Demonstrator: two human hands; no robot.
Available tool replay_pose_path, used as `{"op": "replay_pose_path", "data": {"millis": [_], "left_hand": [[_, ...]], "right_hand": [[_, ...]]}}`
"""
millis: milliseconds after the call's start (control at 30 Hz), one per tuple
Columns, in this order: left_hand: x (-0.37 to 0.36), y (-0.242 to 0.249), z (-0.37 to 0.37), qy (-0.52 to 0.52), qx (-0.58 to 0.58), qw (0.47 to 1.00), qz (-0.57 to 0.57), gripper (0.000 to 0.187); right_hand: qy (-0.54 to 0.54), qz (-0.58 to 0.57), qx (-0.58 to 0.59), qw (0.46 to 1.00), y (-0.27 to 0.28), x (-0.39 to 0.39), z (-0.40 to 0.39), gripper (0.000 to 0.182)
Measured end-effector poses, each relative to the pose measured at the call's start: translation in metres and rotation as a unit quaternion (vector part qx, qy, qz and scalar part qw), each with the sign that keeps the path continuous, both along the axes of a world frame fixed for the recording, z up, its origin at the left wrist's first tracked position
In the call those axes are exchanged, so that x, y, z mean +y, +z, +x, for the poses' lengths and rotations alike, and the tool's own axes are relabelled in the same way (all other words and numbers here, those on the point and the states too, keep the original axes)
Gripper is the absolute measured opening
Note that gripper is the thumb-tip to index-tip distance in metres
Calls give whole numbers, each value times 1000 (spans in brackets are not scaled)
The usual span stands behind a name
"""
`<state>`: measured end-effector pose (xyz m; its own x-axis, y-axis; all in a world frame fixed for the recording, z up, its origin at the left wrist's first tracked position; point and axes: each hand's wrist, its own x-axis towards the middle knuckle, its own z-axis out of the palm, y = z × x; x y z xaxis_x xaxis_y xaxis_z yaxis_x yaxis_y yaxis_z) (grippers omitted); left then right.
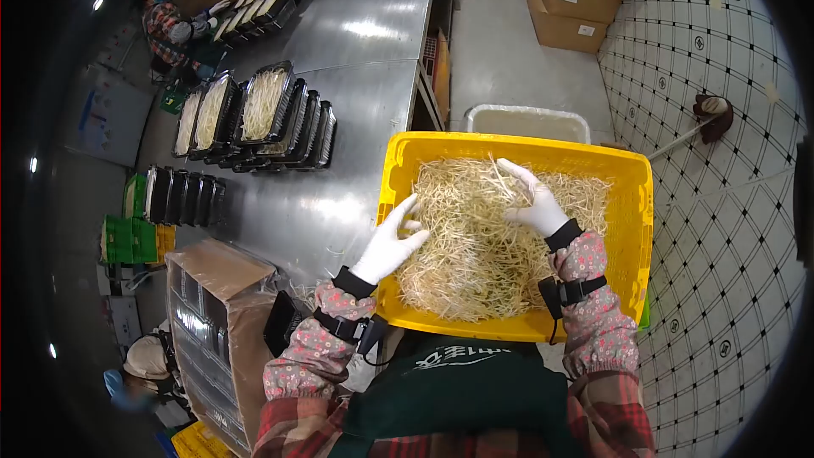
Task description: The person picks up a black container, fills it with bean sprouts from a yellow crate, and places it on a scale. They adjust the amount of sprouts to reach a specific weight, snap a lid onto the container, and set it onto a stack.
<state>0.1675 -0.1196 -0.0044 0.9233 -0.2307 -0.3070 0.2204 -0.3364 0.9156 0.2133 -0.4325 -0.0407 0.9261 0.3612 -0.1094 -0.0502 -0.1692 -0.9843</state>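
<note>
A yellow plastic crate (517, 146) in front of me holds a deep heap of thin, pale bean sprouts (475, 246). My left hand (394, 237), in a white glove, is at the crate's left side with thumb and fingers apart, beside the sprouts. At the far right part of the heap is my right hand (536, 202), also gloved in white. Its thumb and fingers are spread in a curve, and some sprouts lie between them. Whether its fingertips touch those sprouts is hard to tell.
Stacks of sprout-filled black trays (267, 106) stand on the steel table (365, 110). A cardboard box (216, 331) with a plastic liner holds packed black trays at lower left. A white tub (530, 123) is behind the crate. Co-workers (170, 30) are at left.
</note>
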Motion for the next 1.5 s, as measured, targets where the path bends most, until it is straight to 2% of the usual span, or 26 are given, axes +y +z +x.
{"op": "replay_pose_path", "data": {"millis": [167,200,267,300,333,433,500,567,633,700,733,767,800,833,867,967,1000,1100,1167,1233,1300,1333,1367,1400,1467,1500], "left_hand": [[-11,4,19,-53,-1,998,31,80],[-12,2,22,-72,-8,997,41,81],[-16,1,34,-124,9,990,62,88],[-18,-6,39,-164,-22,980,106,90],[-18,-19,45,-204,-50,966,150,93],[-28,-50,68,-288,-77,929,219,105],[-44,-71,85,-308,-115,907,265,109],[-64,-91,97,-272,-155,901,300,123],[-83,-85,93,-252,-119,899,338,123],[-88,-81,76,-293,-108,885,345,120],[-82,-94,60,-256,-161,905,300,104],[-73,-92,48,-231,-127,937,227,76],[-59,-108,35,-220,-155,939,214,49],[-51,-82,25,-211,-149,952,165,34],[-46,-55,22,-189,-160,961,125,31],[-27,-32,28,-154,-162,970,92,27],[-21,-36,34,-187,-111,966,140,34],[-20,-40,45,-207,-158,957,129,44],[-21,-34,66,-226,-104,949,193,55],[-22,-62,92,-200,-93,960,174,55],[-31,-96,113,-133,-99,960,226,60],[-35,-111,119,-108,-123,950,266,68],[-37,-136,118,-81,-164,925,334,79],[-41,-147,112,-70,-153,924,343,83],[-44,-147,91,-93,-75,931,344,89],[-44,-131,72,-123,-82,933,327,84]], "right_hand": [[-6,-26,-2,1000,-16,3,0,82],[0,-79,-2,997,-18,6,-4,84],[30,-116,-71,990,-17,7,-1,85],[49,-138,-105,984,-17,5,2,85],[11,-155,-104,982,-20,-2,4,87],[-70,-185,-59,978,-59,-36,15,88],[-95,-222,32,970,-87,-48,23,91],[-118,-304,83,942,-97,-41,26,95],[-93,-375,66,920,-92,-9,15,99],[-41,-387,31,921,-60,20,-5,94],[-13,-373,-4,928,-58,26,-20,86],[12,-357,-39,933,-56,31,-32,79],[44,-304,29,951,-40,30,-38,70],[77,-248,97,961,-28,28,-43,61],[57,-204,8,977,-30,23,-51,49],[63,-54,-40,996,-18,15,-38,51],[106,-96,-39,989,-22,14,-32,56],[77,-100,-70,990,-27,16,-23,65],[89,-139,-77,983,-27,5,-2,74],[73,-238,-53,967,-41,-9,24,73],[44,-338,40,939,-54,-11,47,72],[-3,-365,30,930,-72,-4,51,73],[-50,-392,20,918,-83,6,52,74],[-66,-409,46,909,-82,20,48,76],[-61,-430,24,900,-70,52,22,77],[-61,-439,13,896,-63,61,5,77]]}}
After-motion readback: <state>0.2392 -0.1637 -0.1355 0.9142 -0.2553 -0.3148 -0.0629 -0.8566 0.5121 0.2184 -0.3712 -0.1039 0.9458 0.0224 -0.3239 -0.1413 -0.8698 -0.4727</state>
